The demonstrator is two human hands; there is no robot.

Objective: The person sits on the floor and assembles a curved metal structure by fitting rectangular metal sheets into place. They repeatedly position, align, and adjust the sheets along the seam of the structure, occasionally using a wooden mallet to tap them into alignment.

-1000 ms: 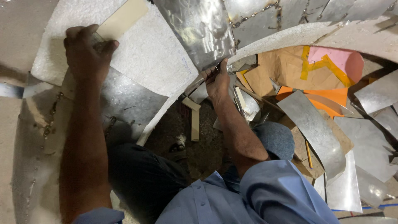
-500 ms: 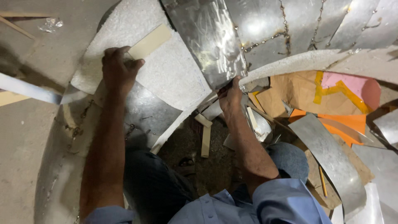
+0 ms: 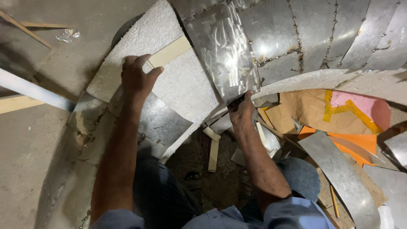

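My left hand (image 3: 136, 79) presses down on a white rough insulation slab (image 3: 178, 85) with a tan tape strip (image 3: 169, 51) across it, fingers curled over the slab's near edge. My right hand (image 3: 241, 112) grips the lower edge of a shiny metal sheet (image 3: 222, 46) where it meets the slab. The sheet belongs to a curved shell of riveted metal panels (image 3: 318, 38). More metal cladding (image 3: 161, 123) lies under the slab, below my left forearm.
Cut metal strips (image 3: 339, 169), brown paper (image 3: 301, 112), pink and orange sheets (image 3: 360, 108) and wooden offcuts (image 3: 213, 152) litter the ground to the right. A pale beam (image 3: 29, 89) crosses the concrete floor at left. My knees fill the bottom middle.
The view has drifted so the slab and both hands sit further right and lower in the picture. Both hands keep their hold on slab and sheet.
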